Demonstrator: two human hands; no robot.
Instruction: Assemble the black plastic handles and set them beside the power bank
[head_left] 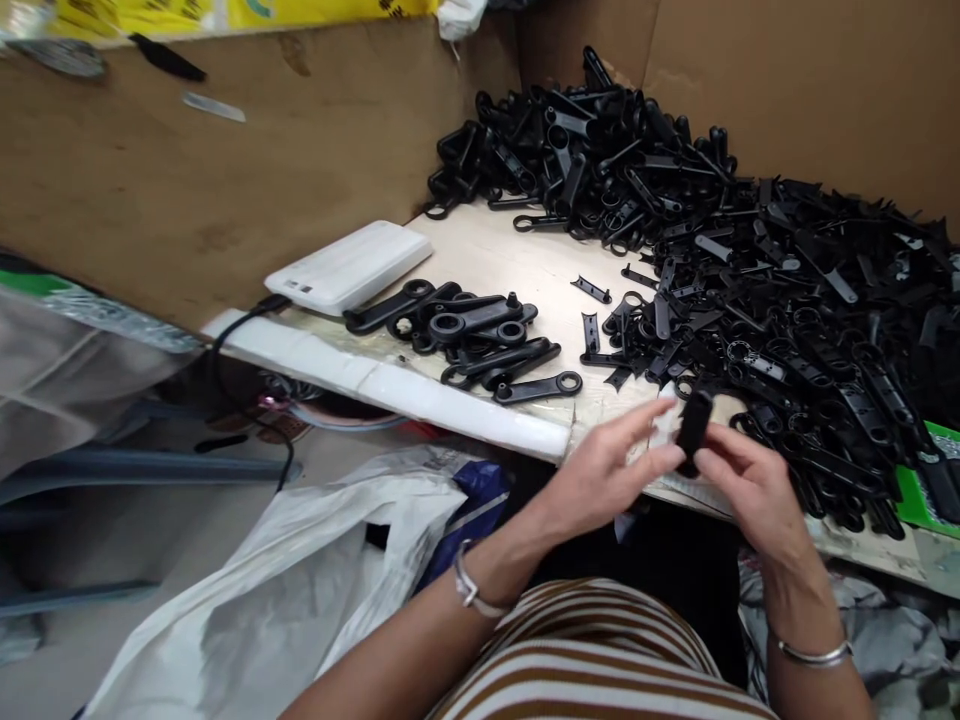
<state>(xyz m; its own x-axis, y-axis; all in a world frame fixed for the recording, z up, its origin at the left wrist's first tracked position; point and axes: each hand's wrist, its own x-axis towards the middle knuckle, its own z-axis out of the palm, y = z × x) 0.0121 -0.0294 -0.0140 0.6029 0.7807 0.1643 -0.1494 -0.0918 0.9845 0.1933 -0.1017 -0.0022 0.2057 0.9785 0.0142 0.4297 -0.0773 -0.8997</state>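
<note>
Your left hand (596, 475) and right hand (757, 490) pinch one black part (694, 432) between them at the table's (469, 245) near edge. The small pile (472, 320) on the left looks done; the large heap (780, 310) of separate pieces, far and right, seems mostly left to do.

You see soft glare on the pale tabletop (544, 262); the black piece (694, 430) you hold looks blurred.
</note>
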